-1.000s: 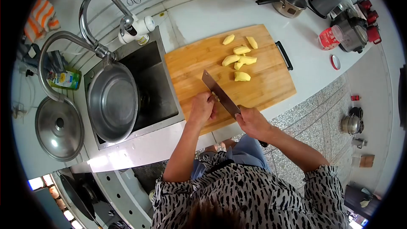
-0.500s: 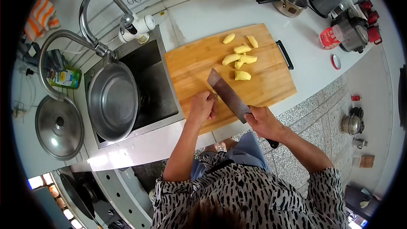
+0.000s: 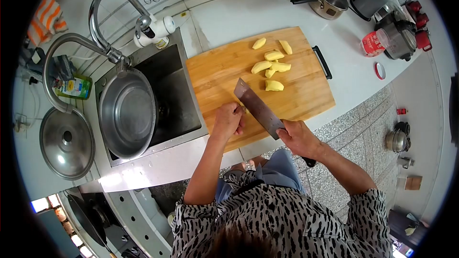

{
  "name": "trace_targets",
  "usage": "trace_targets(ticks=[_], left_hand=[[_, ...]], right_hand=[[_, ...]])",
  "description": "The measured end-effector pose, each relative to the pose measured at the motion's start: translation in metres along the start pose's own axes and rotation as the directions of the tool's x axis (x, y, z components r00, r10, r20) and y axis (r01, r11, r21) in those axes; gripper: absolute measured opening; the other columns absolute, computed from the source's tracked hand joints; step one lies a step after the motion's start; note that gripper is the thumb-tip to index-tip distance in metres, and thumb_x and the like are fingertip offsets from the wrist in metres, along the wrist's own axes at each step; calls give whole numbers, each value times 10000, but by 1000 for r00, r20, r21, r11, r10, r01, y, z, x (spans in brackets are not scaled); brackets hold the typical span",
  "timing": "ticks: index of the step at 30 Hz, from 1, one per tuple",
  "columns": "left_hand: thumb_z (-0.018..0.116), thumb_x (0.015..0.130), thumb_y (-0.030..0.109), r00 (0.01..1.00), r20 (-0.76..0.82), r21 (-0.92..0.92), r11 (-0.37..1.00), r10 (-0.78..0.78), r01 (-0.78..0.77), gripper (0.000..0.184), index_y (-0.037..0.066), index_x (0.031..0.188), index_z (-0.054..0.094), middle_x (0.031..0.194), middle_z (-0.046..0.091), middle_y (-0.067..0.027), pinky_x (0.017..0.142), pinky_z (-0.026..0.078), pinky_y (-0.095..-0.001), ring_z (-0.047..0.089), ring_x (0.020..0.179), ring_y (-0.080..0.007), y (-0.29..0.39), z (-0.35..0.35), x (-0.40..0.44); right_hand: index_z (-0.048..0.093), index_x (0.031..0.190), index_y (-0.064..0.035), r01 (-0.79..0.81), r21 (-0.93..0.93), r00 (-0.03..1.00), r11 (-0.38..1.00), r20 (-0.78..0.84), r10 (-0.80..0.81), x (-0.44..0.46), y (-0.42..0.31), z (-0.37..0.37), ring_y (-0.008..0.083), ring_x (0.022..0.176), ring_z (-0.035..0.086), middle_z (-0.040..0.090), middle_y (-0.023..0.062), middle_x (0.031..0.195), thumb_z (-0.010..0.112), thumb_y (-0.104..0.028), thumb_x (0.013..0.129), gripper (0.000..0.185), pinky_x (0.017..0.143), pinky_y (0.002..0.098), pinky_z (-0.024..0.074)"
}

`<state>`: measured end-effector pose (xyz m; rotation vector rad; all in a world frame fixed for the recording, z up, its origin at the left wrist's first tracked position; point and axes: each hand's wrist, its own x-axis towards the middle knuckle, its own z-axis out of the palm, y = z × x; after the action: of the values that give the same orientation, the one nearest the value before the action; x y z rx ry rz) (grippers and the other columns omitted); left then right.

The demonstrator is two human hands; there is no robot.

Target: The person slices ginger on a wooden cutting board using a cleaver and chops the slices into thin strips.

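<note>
My right hand (image 3: 300, 139) is wrapped round the handle of a broad cleaver (image 3: 260, 111), its blade slanting up and left over the wooden cutting board (image 3: 215, 74). Left of the blade, my left hand (image 3: 228, 119) is closed with its fingers curled at the board's near part. A small bit of something yellowish shows at its fingertips beside the blade; most of it is hidden. Farther up the board lie several peeled yellow pieces, maybe potato or ginger, with one cut chunk (image 3: 274, 85) nearest the cleaver.
Left of the board is a sink (image 3: 179, 110) with a metal basin (image 3: 126, 114) and a curved faucet (image 3: 95, 19). A pot lid (image 3: 67, 143) lies farther left. At the back right stand a saucepan (image 3: 327, 7), a red-labelled jar (image 3: 374, 44) and its lid (image 3: 379, 70).
Almost nothing differs. Both hands and the cleaver hold nearly the same place, and the view has shifted very slightly.
</note>
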<state>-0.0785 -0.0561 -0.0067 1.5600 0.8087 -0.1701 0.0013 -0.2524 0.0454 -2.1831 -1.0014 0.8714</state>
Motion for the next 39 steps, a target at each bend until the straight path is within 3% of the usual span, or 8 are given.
trace_targets(ticks=[7, 20, 25, 29, 32, 35, 38, 39], left_hand=[[426, 868, 106, 1000, 21, -8, 1000, 16, -16, 231, -8, 685, 510, 527, 547, -99, 330, 398, -261, 516, 369, -154, -1, -1, 1], [482, 869, 110, 999, 36, 12, 999, -32, 31, 198, 1, 708, 523, 532, 549, -85, 340, 411, -264, 520, 374, -141, 0, -4, 3], [416, 814, 17, 999, 37, 41, 999, 20, -21, 158, 1, 689, 513, 534, 553, -89, 345, 408, -264, 540, 392, -164, 2, -3, -1], [473, 843, 88, 999, -23, 80, 997, 24, -22, 183, -11, 704, 538, 511, 536, -84, 351, 409, -282, 527, 376, -156, 2, 1, -1], [478, 840, 90, 991, -72, 142, 985, 114, -103, 204, -17, 675, 532, 500, 530, -80, 350, 405, -288, 532, 379, -160, 1, 6, -2], [478, 845, 98, 970, -129, 233, 957, 206, -172, 199, -21, 696, 535, 522, 540, -95, 346, 397, -288, 521, 374, -163, -22, 12, 12], [478, 853, 119, 981, -141, -91, 985, 134, -148, 185, -8, 747, 562, 588, 573, -114, 340, 393, -303, 492, 351, -175, -19, 12, 1], [478, 853, 119, 980, -141, -88, 984, 138, -152, 185, -8, 747, 562, 588, 573, -114, 340, 393, -303, 492, 351, -175, -18, 9, -3]], right_hand=[[469, 842, 44, 160, 15, 981, 987, -111, -158, 1, 7, 4, 452, 631, 533, 543, 265, 701, 522, -101, 801, 159, 552, 498, 432], [449, 913, 12, 81, -21, 997, 996, -8, -82, 7, 10, 4, 391, 586, 538, 546, 209, 683, 527, -70, 797, 162, 527, 432, 429], [441, 1029, 19, 304, -105, 926, 947, -200, -319, 22, 22, 40, 458, 745, 505, 528, 265, 866, 538, -66, 780, 281, 651, 463, 422], [432, 1055, 21, 295, -160, 913, 942, -245, -327, 18, 19, 37, 406, 603, 537, 542, 228, 775, 522, -66, 792, 292, 562, 425, 444], [428, 1031, 36, 126, 98, 987, 987, -117, -114, 9, -2, 16, 292, 429, 518, 526, 177, 657, 489, -71, 814, 249, 440, 361, 438], [459, 959, 35, 37, 82, 994, 996, -107, -28, 1, 10, 6, 461, 672, 517, 544, 252, 777, 510, -88, 776, 226, 586, 469, 442], [469, 928, 25, -32, 198, 998, 980, -54, 44, -6, 7, -5, 362, 521, 540, 538, 191, 676, 507, -69, 783, 177, 484, 399, 445], [464, 892, 19, -78, 395, 997, 915, 4, 83, -7, 4, -8, 241, 439, 496, 499, 111, 605, 479, -80, 828, 120, 416, 330, 410]])
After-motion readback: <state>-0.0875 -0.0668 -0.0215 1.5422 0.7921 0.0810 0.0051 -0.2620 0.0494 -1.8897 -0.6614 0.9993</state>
